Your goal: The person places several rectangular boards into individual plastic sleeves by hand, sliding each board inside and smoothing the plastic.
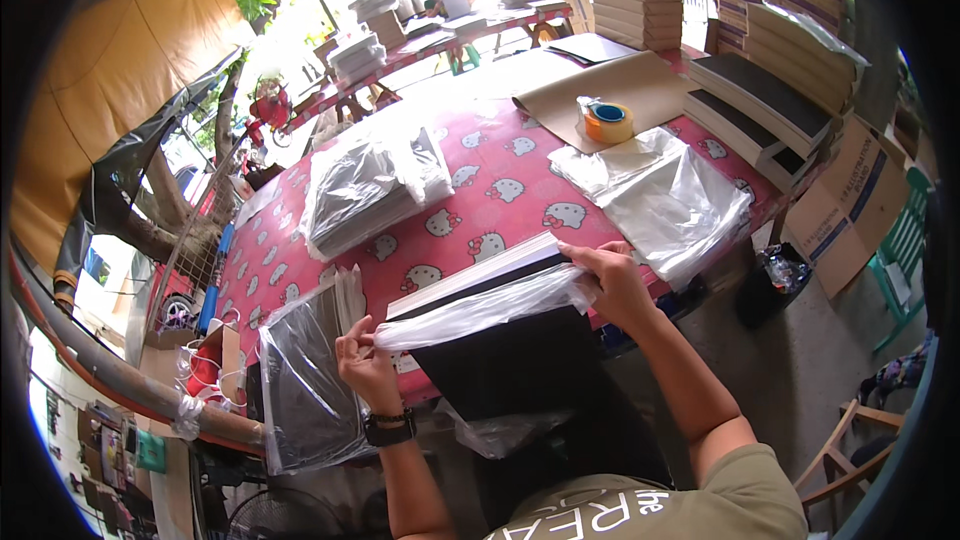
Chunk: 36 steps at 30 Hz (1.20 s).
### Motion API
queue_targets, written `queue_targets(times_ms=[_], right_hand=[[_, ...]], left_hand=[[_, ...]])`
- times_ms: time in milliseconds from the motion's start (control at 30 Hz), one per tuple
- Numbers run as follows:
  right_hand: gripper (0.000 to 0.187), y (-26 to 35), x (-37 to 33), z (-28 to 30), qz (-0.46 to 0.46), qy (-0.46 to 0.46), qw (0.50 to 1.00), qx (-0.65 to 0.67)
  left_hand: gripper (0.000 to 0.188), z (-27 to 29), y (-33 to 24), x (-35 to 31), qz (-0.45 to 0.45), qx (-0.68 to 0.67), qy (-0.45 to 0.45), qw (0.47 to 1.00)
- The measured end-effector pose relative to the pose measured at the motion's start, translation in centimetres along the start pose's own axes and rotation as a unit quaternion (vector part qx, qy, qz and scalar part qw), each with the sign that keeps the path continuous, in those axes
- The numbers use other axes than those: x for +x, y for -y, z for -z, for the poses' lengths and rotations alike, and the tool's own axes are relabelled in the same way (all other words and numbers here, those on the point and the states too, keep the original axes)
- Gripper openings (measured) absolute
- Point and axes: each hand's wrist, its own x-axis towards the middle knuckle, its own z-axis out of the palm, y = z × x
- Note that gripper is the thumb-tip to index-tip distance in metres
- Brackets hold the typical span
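Observation:
At the table's near edge I hold a stack of black boards (510,360) with pale edges, partly inside a clear plastic bag (490,315). The bag's bunched white-looking mouth stretches across the stack between both hands. My left hand (368,365) pinches it at the left corner with curled fingers; a dark watch is on that wrist. At the right corner, my right hand (612,285) is closed on the bag and the edge of the stack, thumb and fingers pressed together. Below, loose clear plastic hangs toward my lap, and the stack's lower end is hard to make out there.
The pink patterned tablecloth (480,210) carries a bagged stack (370,185), flat plastic bags (670,195), tape rolls (607,122) and brown paper (650,85). Another bagged stack (312,370) lies at left. Black-topped stacks (765,95) line the right side. A person sits at a far table.

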Motion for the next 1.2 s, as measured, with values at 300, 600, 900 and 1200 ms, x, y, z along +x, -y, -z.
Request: queue_targets(times_ms=[300, 600, 900, 1200], right_hand=[[0.022, 0.6, -1.3, 1.7, 0.002, -0.030, 0.992, 0.119], [0.005, -0.5, -1.9, 3.6, -0.266, 0.139, 0.752, 0.587], [0.018, -5.5, -7.0, -0.6, -0.369, 0.116, 0.695, 0.606], [0.009, -10.8, -21.9, -6.1, -0.578, 0.054, 0.585, 0.567]], left_hand=[[0.018, 2.0, -0.9, -0.8, -0.044, -0.034, 0.095, 0.994], [0.019, 4.7, 0.9, -2.1, 0.303, -0.473, 0.212, 0.800], [0.019, 4.0, 6.4, -7.8, 0.505, -0.471, 0.245, 0.680], [0.021, 4.5, 13.8, -22.0, 0.666, -0.426, 0.231, 0.567]])
